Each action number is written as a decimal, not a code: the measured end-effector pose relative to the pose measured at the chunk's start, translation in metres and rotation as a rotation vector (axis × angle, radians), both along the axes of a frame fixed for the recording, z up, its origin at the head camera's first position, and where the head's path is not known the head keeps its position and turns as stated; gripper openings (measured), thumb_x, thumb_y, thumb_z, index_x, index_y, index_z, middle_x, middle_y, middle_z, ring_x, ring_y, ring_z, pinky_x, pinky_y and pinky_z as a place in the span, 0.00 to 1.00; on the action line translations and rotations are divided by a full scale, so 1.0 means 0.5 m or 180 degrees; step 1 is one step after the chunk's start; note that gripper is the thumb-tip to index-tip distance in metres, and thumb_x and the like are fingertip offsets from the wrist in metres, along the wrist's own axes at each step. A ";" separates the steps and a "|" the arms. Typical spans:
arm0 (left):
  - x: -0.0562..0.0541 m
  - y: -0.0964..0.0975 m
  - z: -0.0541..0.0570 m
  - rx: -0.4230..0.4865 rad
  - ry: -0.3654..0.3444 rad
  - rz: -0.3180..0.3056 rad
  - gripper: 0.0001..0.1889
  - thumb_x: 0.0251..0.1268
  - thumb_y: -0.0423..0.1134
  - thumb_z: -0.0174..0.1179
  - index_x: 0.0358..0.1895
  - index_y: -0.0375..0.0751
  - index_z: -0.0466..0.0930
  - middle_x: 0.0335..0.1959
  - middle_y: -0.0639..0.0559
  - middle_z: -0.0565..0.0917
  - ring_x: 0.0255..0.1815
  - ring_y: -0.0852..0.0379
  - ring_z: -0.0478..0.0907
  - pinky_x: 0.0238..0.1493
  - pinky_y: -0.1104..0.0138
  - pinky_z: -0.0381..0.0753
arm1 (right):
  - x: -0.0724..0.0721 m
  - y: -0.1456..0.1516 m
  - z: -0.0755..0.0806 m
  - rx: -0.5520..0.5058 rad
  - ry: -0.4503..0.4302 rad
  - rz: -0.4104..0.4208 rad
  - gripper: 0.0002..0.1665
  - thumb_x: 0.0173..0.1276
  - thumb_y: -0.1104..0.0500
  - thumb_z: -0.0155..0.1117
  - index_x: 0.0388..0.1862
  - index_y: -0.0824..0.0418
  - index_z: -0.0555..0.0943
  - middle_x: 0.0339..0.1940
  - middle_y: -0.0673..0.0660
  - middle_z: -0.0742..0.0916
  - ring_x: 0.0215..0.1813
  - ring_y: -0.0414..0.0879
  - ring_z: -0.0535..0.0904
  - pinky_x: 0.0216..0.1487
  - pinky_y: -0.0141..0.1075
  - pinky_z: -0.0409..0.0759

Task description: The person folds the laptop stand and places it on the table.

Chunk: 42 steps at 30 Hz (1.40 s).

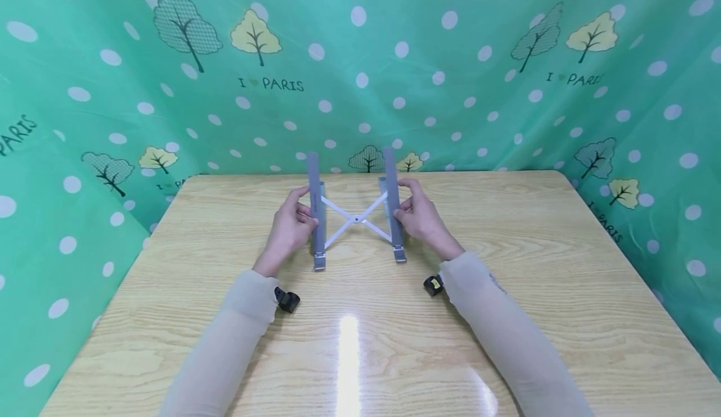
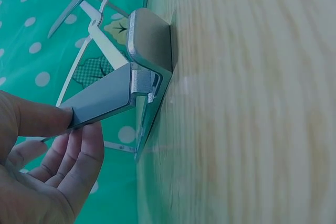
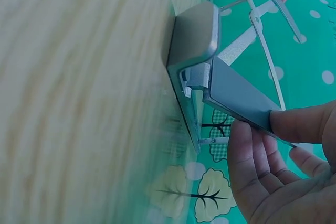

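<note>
A grey folding laptop stand [image 1: 317, 229] stands spread on the wooden table, its two long arms joined by silver crossbars [image 1: 356, 219] that form an X. My left hand [image 1: 290, 224] pinches the left arm between thumb and fingers. On the other side, my right hand [image 1: 421, 215] pinches the right arm the same way. In the left wrist view, the thumb [image 2: 44, 119] presses the top of the sloped arm, with fingers beneath it. The right wrist view shows the stand's lipped front end [image 3: 194, 35] resting at the tabletop, and the right thumb [image 3: 302, 124] on the raised arm.
The light wooden table [image 1: 507, 229] reaches back to a green curtain [image 1: 360, 54] with white dots and trees. Small black devices sit at the left wrist [image 1: 288, 301] and the right wrist [image 1: 433, 285]. Light glares off the tabletop near the front.
</note>
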<state>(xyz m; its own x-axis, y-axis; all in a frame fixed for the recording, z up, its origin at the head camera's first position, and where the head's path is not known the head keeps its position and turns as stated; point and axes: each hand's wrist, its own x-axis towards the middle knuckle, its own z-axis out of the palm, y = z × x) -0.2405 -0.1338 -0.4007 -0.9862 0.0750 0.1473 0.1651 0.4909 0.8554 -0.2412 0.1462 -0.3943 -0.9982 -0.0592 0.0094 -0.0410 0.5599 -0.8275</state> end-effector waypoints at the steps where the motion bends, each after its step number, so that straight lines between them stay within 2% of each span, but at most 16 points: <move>1: 0.000 0.002 0.000 -0.0001 -0.0010 -0.0010 0.39 0.55 0.21 0.60 0.71 0.45 0.60 0.38 0.41 0.77 0.37 0.49 0.77 0.41 0.61 0.81 | 0.001 0.002 0.000 0.0009 -0.0005 -0.0001 0.39 0.68 0.67 0.57 0.73 0.46 0.56 0.39 0.61 0.79 0.34 0.52 0.79 0.30 0.39 0.81; 12: 0.000 0.016 0.003 -0.0028 -0.0069 -0.0055 0.39 0.56 0.21 0.60 0.72 0.48 0.59 0.39 0.42 0.76 0.38 0.50 0.76 0.43 0.61 0.80 | 0.006 0.016 0.000 0.0017 0.0028 -0.0003 0.39 0.68 0.68 0.56 0.73 0.48 0.56 0.38 0.62 0.79 0.33 0.52 0.78 0.27 0.39 0.81; 23: -0.001 0.031 0.001 0.0020 -0.0069 -0.0057 0.40 0.54 0.20 0.60 0.71 0.48 0.60 0.38 0.42 0.76 0.37 0.50 0.77 0.42 0.61 0.81 | 0.008 0.032 0.002 0.0070 -0.0053 -0.0035 0.39 0.68 0.67 0.56 0.73 0.47 0.55 0.39 0.61 0.79 0.35 0.53 0.78 0.30 0.40 0.80; 29: -0.001 0.031 0.003 0.0023 -0.0144 -0.0070 0.41 0.55 0.21 0.60 0.72 0.51 0.60 0.37 0.42 0.78 0.37 0.49 0.79 0.37 0.63 0.83 | 0.006 0.038 0.006 0.0078 -0.0077 0.0016 0.40 0.68 0.68 0.56 0.74 0.48 0.54 0.39 0.62 0.79 0.36 0.53 0.78 0.32 0.40 0.82; 35: 0.000 0.027 0.006 0.0020 -0.0208 -0.0193 0.45 0.54 0.19 0.61 0.74 0.55 0.58 0.37 0.41 0.79 0.34 0.49 0.80 0.31 0.64 0.84 | 0.002 0.046 0.009 0.0027 -0.0110 0.0100 0.44 0.66 0.69 0.58 0.75 0.47 0.52 0.39 0.62 0.79 0.36 0.57 0.80 0.33 0.43 0.83; 42: 0.003 0.023 0.004 0.0133 -0.0290 -0.0250 0.47 0.54 0.18 0.60 0.75 0.58 0.55 0.37 0.40 0.79 0.32 0.50 0.82 0.32 0.61 0.85 | 0.001 0.052 0.011 0.0029 -0.0133 0.0269 0.51 0.64 0.71 0.60 0.77 0.42 0.48 0.37 0.63 0.80 0.34 0.57 0.81 0.34 0.45 0.85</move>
<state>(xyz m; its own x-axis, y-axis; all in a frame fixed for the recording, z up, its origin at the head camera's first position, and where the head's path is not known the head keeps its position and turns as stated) -0.2391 -0.1221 -0.3985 -0.9870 0.1483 0.0621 0.1224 0.4432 0.8880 -0.2405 0.1720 -0.3889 -0.9891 -0.1432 -0.0332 -0.0539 0.5635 -0.8244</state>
